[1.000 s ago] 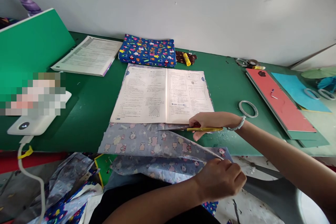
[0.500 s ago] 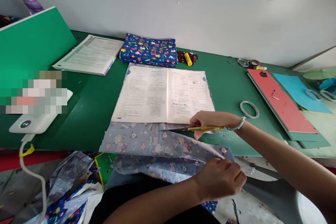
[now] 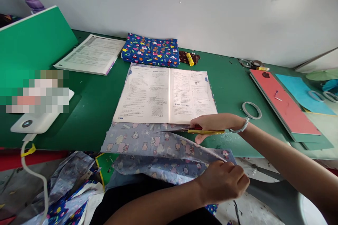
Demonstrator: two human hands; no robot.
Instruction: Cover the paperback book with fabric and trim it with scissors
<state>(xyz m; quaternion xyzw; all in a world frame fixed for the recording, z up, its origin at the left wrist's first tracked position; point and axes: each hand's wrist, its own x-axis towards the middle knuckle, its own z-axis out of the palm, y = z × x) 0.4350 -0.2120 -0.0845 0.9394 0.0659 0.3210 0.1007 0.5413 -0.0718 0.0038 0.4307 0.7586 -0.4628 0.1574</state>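
Nearest, your left hand (image 3: 227, 179) has its grip clamped on one thin, creased, cartoon-printed sheet (image 3: 146, 142) that overhangs the front edge of the worktop (image 3: 229, 91); your right hand (image 3: 211, 124) has its grip closed around one pair of slim, yellow-handled scissors (image 3: 206, 132) over it. Beyond, one open paper book (image 3: 142, 93) lies flat, one round tape roll (image 3: 244, 110) on its right and one blue patterned bundle (image 3: 150, 51) behind.

Yellow-handled scissors (image 3: 192, 131) point left across grey patterned sheeting (image 3: 148, 140) under an open book (image 3: 158, 95)
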